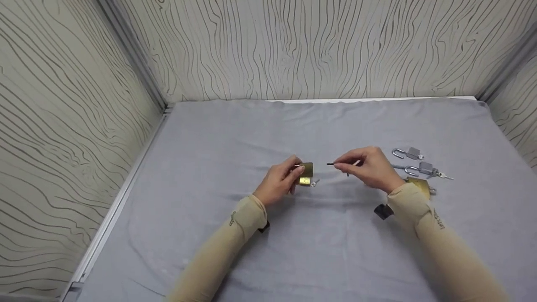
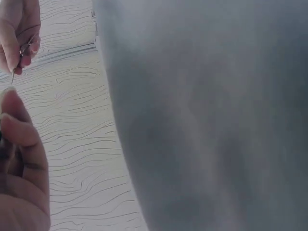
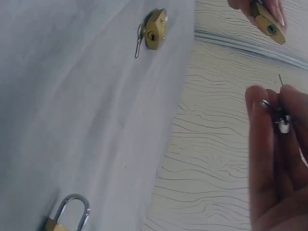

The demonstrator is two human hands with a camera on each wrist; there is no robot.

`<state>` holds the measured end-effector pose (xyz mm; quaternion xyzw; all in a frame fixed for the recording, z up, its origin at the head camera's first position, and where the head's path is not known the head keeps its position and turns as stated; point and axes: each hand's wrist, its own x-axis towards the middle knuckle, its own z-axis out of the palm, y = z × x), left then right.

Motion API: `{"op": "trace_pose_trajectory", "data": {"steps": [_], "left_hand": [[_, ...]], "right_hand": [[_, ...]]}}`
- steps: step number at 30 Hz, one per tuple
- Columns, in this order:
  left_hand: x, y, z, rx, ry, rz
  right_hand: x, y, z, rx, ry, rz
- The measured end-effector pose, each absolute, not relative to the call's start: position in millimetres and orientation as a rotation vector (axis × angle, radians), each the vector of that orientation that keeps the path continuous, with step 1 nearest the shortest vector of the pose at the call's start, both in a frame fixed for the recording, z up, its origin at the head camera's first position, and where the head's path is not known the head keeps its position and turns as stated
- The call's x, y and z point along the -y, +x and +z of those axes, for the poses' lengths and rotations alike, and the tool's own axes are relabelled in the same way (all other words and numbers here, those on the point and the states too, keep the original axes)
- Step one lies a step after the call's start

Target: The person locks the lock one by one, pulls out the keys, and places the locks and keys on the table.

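My left hand (image 1: pixel 275 180) grips a brass padlock (image 1: pixel 308 169) above the cloth, thumb along its body. In the right wrist view the keyhole on that padlock's end face shows (image 3: pixel 272 29). Across a short gap, my right hand (image 1: pixel 369 167) pinches a key (image 1: pixel 330 164) between thumb and fingertips, its thin blade pointing toward the padlock. More small metal parts (image 3: pixel 283 126) hang at these fingers, partly hidden by them. Below the left hand lies a smaller brass padlock (image 1: pixel 305 181) with a key (image 1: pixel 315 183) at its end.
Two silver padlocks (image 1: pixel 413 152) (image 1: pixel 425 167) with open shackles and keys lie to the right. A larger brass padlock (image 1: pixel 420 187) sits partly behind my right wrist. Grey cloth (image 1: pixel 319 251) covers the table; wood-grain panels (image 1: pixel 285 50) stand around it.
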<state>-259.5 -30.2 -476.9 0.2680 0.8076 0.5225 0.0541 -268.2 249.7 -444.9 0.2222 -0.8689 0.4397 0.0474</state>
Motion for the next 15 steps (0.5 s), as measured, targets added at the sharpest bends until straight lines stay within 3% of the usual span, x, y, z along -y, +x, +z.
{"op": "trace_pose_trajectory", "data": {"steps": [15], "left_hand": [[23.9, -258.5, -479.3, -2.406, 0.773, 1.591]], "right_hand": [[-249.6, -273.2, -462.8, 2.941, 0.666, 0.947]]}}
